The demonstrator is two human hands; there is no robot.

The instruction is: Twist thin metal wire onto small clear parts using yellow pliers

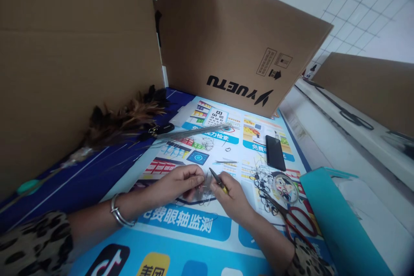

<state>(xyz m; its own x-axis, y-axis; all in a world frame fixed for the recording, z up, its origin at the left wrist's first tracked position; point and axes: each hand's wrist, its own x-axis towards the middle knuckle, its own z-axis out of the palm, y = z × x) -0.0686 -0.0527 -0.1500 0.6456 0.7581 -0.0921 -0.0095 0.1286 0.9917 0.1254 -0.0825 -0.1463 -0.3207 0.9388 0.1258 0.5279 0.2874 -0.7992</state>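
My left hand (179, 181) is closed in a pinch on a small thin wire piece (204, 187) just above the printed poster (194, 233). My right hand (231, 198) is wrapped round small pliers (217, 180) with yellow handles, their tip pointing at the wire between the two hands. A silver bangle (119, 213) sits on my left wrist. Both sleeves are leopard print.
Red-handled scissors (296, 220) and a pile of small wire loops (265, 181) lie right of my hands. A black phone (275, 152), a bundle of straight wires (194, 133) and a feather duster (119, 123) lie farther back. Cardboard walls (236, 39) enclose the back and left. A teal folder (336, 224) sits at right.
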